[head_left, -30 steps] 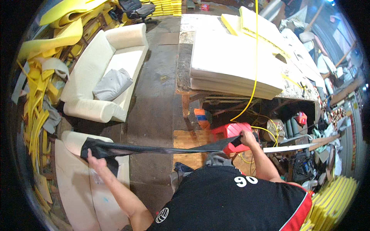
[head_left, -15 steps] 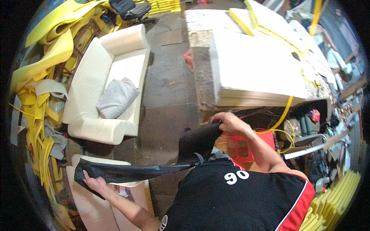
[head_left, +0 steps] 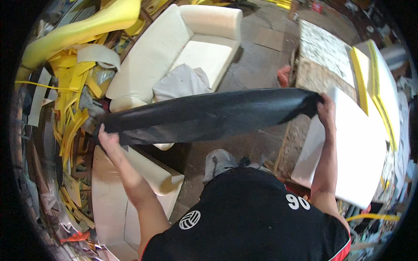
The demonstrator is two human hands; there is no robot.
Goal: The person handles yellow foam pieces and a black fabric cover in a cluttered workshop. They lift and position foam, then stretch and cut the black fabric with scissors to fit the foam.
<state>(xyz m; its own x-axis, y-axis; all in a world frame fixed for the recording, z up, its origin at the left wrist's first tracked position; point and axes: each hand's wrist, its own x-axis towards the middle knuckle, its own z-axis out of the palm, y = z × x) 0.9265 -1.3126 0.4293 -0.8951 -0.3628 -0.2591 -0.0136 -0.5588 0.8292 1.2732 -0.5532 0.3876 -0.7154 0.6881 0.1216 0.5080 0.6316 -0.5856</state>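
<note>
A long strip of black sheet material (head_left: pixel 209 114), smooth and slightly shiny, is stretched out across the space in front of me. My left hand (head_left: pixel 109 138) grips its left end, thumb up, above the back of a cream sofa. At the other end my right hand (head_left: pixel 326 112) is closed around the bunched edge, beside the white foam sheets. The strip hangs between both hands and hides part of the far cream sofa (head_left: pixel 209 50) and of the light grey cloth (head_left: pixel 180 82) lying on its seat.
A second cream sofa (head_left: pixel 109 195) stands at my lower left. White foam sheets (head_left: pixel 348 148) lie on a worn table (head_left: pixel 322 65) to the right, with yellow-edged foam (head_left: pixel 379 87) behind. Yellow foam scraps (head_left: pixel 72 108) are heaped along the left. A yellow hose (head_left: pixel 374 216) runs at lower right.
My right hand has swung up and to the right, drawing the black strip out wide and lifting it. My left hand still holds its end, and the view has turned left.
</note>
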